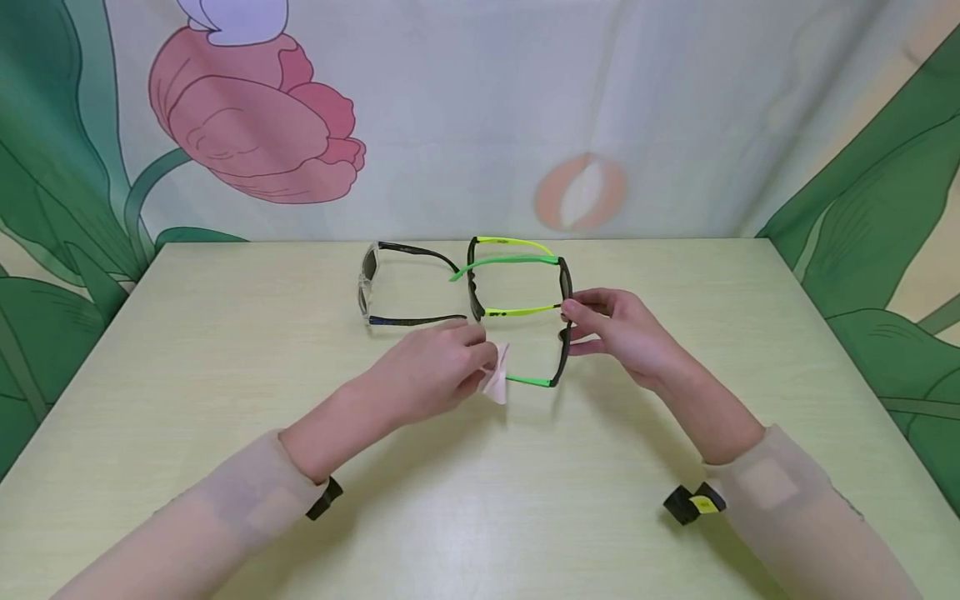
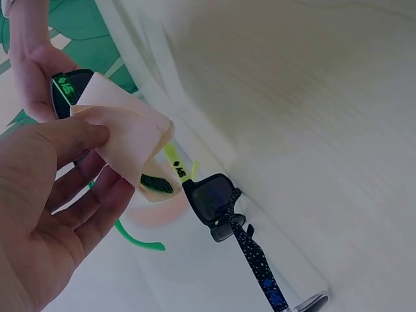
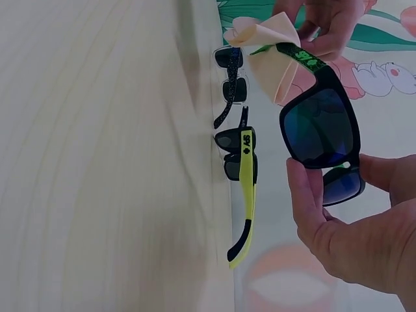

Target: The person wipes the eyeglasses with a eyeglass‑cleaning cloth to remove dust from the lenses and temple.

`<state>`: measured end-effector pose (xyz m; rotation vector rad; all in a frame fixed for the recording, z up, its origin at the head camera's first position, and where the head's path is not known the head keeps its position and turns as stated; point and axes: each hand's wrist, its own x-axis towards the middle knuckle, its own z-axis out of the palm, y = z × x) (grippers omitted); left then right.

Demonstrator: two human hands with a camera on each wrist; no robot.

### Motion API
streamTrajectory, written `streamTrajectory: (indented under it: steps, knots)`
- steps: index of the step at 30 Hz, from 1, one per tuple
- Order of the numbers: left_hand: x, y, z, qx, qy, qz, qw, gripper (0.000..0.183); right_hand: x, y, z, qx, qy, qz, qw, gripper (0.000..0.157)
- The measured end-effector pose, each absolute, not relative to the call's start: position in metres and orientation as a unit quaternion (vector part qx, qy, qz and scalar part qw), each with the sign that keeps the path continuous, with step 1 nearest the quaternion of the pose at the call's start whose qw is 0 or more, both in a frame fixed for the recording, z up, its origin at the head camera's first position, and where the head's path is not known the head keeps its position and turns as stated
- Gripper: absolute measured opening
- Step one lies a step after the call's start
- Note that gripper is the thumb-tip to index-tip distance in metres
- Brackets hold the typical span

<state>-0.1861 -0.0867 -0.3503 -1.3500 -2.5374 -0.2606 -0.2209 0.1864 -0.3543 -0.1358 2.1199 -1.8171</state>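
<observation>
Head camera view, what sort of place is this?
Probably an indoor tabletop filming spot, though the room beyond isn't visible. A flower-printed cloth backdrop hangs behind a pale wood-grain table, where yellow-armed sunglasses and clear-framed sunglasses rest.

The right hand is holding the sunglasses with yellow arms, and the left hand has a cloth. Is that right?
Not quite: the sunglasses in the right hand have green arms, not yellow, as the head view shows. The left hand does have a cloth.

"SPY" on yellow temple [image 3: 246, 179], green-black temple [image 3: 304, 58]
</observation>
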Motion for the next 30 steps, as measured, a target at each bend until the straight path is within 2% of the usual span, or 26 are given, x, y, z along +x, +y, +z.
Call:
streamTrajectory:
  steps: [8, 17, 30]
  knots:
    - [-0.195, -0.098, -0.355, -0.459, -0.873, -0.124, 0.115, 0.013, -0.221, 0.199, -0.353, -0.052, 0.755, -0.629, 0.179, 0.051]
    - [-0.211, -0.12, -0.349, -0.401, -0.898, -0.148, 0.101, 0.012, -0.219, 0.21, -0.352, -0.038, 0.756, -0.63, 0.173, 0.053]
    - [-0.222, -0.123, -0.343, -0.342, -0.906, -0.2, 0.15, 0.006, -0.215, 0.208, -0.357, -0.044, 0.768, -0.609, 0.193, 0.054]
